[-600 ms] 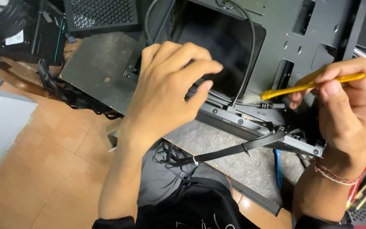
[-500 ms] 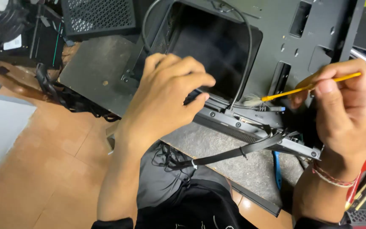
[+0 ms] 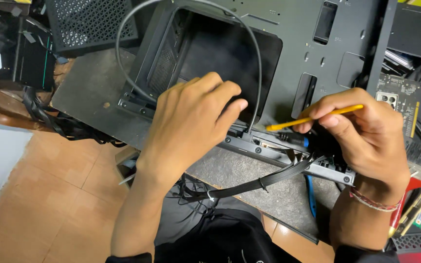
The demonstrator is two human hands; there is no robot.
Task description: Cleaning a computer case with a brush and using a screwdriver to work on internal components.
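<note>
The black computer case (image 3: 288, 53) is laid on its side on a grey work surface (image 3: 88, 92), open panel upward. Its lower front edge is covered by the left hand (image 3: 191, 122), fingers curled loosely over the frame; what is gripped beneath cannot be told. A thin yellow tool (image 3: 313, 117) is pinched between thumb and fingers of the right hand (image 3: 366, 136), its tip pointed towards the frame rail. A flat black ribbon cable (image 3: 254, 185) trails from the rail. A round black cable (image 3: 258, 73) is looped over the opening.
</note>
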